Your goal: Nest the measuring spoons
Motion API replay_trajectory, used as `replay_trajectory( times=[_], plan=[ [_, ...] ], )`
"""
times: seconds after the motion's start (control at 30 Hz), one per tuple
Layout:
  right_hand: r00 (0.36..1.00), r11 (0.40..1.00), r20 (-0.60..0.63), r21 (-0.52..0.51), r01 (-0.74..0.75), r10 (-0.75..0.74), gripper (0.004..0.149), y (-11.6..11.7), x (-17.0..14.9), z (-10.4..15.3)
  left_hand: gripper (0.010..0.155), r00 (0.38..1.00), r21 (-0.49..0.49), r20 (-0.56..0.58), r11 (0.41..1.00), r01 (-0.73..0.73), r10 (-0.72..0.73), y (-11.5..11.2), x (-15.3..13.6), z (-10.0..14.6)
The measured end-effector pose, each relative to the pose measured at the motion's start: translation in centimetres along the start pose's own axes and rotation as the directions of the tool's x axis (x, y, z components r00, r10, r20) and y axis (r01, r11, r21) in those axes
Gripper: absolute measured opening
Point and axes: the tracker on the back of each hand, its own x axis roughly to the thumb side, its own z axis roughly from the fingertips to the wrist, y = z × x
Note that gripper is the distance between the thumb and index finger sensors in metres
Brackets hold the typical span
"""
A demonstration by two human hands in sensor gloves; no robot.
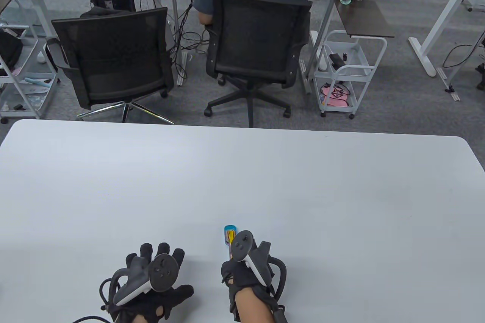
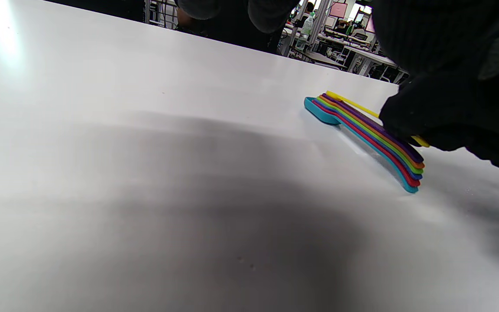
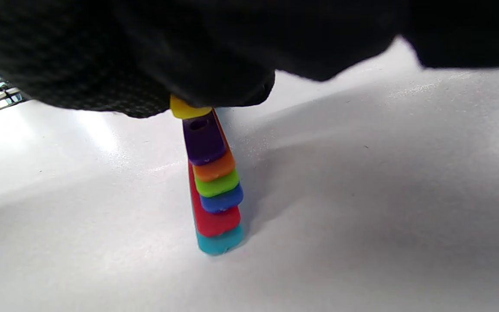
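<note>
A nested stack of measuring spoons [image 1: 230, 233] lies on the white table [image 1: 242, 171], teal at the bottom, then red, blue, green, orange and purple. A yellow spoon [image 3: 186, 110] lies on top of the stack [image 2: 364, 132]. My right hand [image 1: 229, 258] sits over the handle end and its fingers [image 2: 405, 118] hold the yellow handle. In the right wrist view the glove [image 3: 180, 56] covers all but the yellow tip above the stepped handle ends [image 3: 215, 195]. My left hand [image 1: 158, 256] rests flat on the table to the left, fingers spread, touching nothing else.
Two black office chairs [image 1: 113, 54] stand beyond the table's far edge, a person seated in the right one [image 1: 257, 31]. A white trolley [image 1: 346, 73] stands further right.
</note>
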Motion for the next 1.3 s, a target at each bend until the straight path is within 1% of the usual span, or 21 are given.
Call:
replay_trajectory(
  times=[1.0,1.2,1.27,1.3],
  plan=[
    [1.000,1.000,-0.009,0.022,0.021,-0.021,0.057,0.2,-0.6,0.0,0.100,1.000,-0.003,0.002,1.000,-0.005,0.005,0.0,0.0,0.0],
    [0.999,0.999,-0.006,0.023,0.048,-0.048,0.063,-0.2,-1.3,0.1,0.100,1.000,-0.004,0.001,1.000,-0.007,0.007,0.0,0.0,0.0],
    [0.997,0.997,0.006,0.012,0.077,-0.077,0.067,-0.5,-1.7,0.1,0.100,1.000,-0.004,0.001,1.000,-0.007,0.007,0.0,0.0,0.0],
    [0.994,0.995,0.026,-0.009,0.102,-0.102,0.069,-1.0,-1.9,0.2,0.100,1.000,-0.005,0.001,1.000,-0.009,0.009,-0.1,0.0,0.0]
  ],
)
